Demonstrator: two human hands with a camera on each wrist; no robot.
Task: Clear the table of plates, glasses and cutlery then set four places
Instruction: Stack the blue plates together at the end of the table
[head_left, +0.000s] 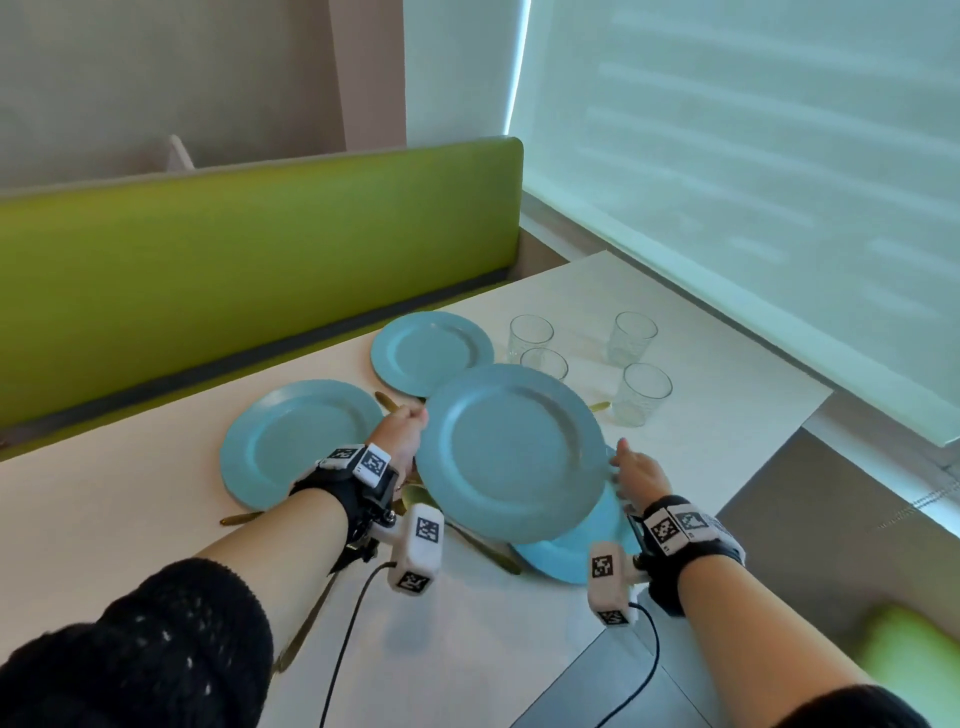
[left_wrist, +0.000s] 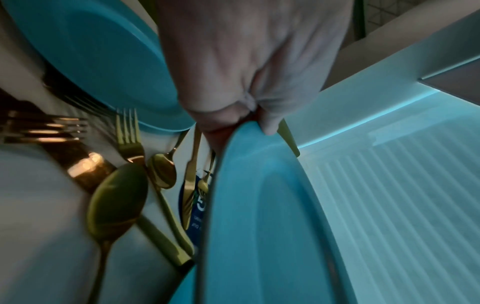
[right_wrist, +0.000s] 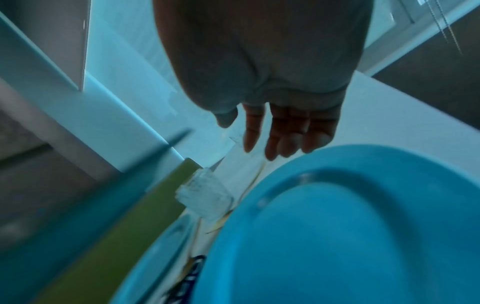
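White table, green bench behind. Left hand pinches rim of raised round blue plate; right hand, fingers straight, touches opposite rim.

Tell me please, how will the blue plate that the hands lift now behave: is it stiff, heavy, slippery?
The lifted plate probably is stiff: held at its rim by the left hand, it stays flat without sagging. It seems light, since one pinch carries it while the right hand has straight fingers at the edge. Its smooth, slightly shiny surface could slip, so support from both sides seems wise.
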